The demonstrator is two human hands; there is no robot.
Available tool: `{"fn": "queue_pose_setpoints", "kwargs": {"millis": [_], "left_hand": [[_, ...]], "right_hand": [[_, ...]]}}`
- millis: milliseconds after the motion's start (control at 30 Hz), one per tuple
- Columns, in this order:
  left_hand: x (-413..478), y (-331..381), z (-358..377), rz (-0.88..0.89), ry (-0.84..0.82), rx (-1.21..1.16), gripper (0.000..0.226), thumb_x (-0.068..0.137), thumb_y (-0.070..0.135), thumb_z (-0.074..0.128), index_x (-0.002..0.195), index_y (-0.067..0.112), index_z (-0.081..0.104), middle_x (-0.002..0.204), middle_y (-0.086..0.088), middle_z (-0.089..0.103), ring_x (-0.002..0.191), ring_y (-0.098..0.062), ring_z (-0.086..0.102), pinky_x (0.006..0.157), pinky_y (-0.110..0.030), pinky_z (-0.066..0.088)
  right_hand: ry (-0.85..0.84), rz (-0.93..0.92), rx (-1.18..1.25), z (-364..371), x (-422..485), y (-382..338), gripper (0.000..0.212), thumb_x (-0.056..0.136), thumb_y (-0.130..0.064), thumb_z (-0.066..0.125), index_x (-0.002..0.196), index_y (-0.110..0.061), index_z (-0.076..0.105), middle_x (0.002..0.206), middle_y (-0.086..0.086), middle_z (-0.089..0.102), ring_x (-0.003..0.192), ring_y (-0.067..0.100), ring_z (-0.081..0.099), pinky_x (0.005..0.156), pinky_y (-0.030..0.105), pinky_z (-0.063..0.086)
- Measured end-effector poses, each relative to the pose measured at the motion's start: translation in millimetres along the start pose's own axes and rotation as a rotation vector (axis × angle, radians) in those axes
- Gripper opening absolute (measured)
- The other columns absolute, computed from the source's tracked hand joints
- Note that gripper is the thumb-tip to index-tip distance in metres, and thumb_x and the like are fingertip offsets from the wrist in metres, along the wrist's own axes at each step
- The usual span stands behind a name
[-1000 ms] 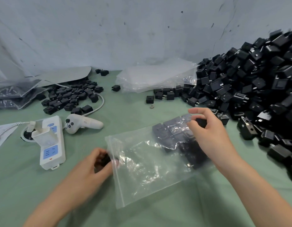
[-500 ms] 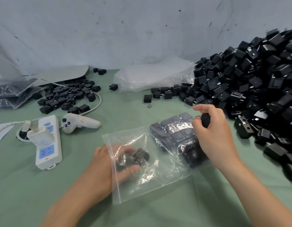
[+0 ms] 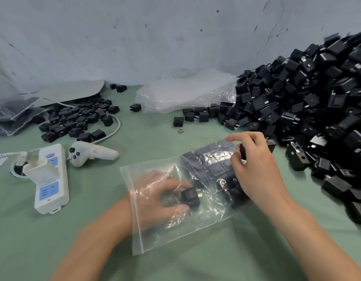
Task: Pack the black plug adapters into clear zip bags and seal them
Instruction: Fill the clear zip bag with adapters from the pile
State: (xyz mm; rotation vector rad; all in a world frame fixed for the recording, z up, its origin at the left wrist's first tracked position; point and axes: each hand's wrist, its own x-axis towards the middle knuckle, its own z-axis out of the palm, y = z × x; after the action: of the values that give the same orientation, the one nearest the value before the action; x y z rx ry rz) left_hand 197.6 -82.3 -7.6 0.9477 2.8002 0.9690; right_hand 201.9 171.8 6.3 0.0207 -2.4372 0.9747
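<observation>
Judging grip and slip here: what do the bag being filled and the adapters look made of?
Zip bag: thin, clear, glossy plastic film by its look; it wrinkles, glints, and the left hand shows through it. Plug adapters: hard black plastic, seemingly matte to satin, with crisp box edges and small metal-looking prongs.

Odds and ends on the green desk

A white power strip lies near left, a white handheld controller just right of it, a small ring farther centre; grey wall behind.
</observation>
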Motion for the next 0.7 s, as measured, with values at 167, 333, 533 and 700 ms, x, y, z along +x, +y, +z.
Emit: {"fn": "queue_pose_setpoints", "kwargs": {"millis": [167,333,533,700], "left_hand": [[12.2,6.4,5.2,0.029,0.017,0.040,0.056,0.071,0.074,0.064,0.118,0.045,0.062,0.093,0.028,0.060,0.095,0.005,0.055,0.082,-0.010,0.040],[8.1,0.6,6.7,-0.060,0.034,-0.191,0.052,0.067,0.063,0.079,0.112,0.038,0.070,0.102,0.029,0.062,0.094,-0.004,0.066,0.074,-0.017,0.055],[19.7,6.2,10.4,-0.061,-0.008,-0.102,0.039,0.073,0.064,0.073,0.097,0.034,0.067,0.094,0.012,0.069,0.094,-0.006,0.066,0.084,-0.025,0.051],[26.2,18.1,15.1,-0.062,0.063,-0.005,0.035,0.069,0.060,0.071,0.078,0.028,0.061,0.077,0.018,0.062,0.067,-0.001,0.059,0.060,-0.011,0.043]], "right_hand": [[-0.019,-0.037,-0.054,2.7,-0.5,3.0,0.039,0.093,-0.005,0.055,0.119,-0.033,0.058,0.119,-0.013,0.040,0.075,0.004,0.056,0.057,0.016,0.040],[-0.012,-0.038,-0.061,0.4,0.5,5.9,0.040,0.092,-0.003,0.054,0.119,-0.033,0.058,0.122,-0.012,0.040,0.071,0.004,0.056,0.057,0.021,0.043],[0.004,-0.030,-0.046,-0.6,4.7,5.3,0.041,0.092,-0.002,0.054,0.121,-0.031,0.058,0.122,-0.009,0.042,0.070,0.009,0.057,0.061,0.036,0.048],[0.000,-0.041,-0.033,0.5,6.2,4.8,0.041,0.092,-0.002,0.054,0.121,-0.032,0.058,0.123,-0.008,0.042,0.074,0.008,0.057,0.062,0.034,0.046]]}}
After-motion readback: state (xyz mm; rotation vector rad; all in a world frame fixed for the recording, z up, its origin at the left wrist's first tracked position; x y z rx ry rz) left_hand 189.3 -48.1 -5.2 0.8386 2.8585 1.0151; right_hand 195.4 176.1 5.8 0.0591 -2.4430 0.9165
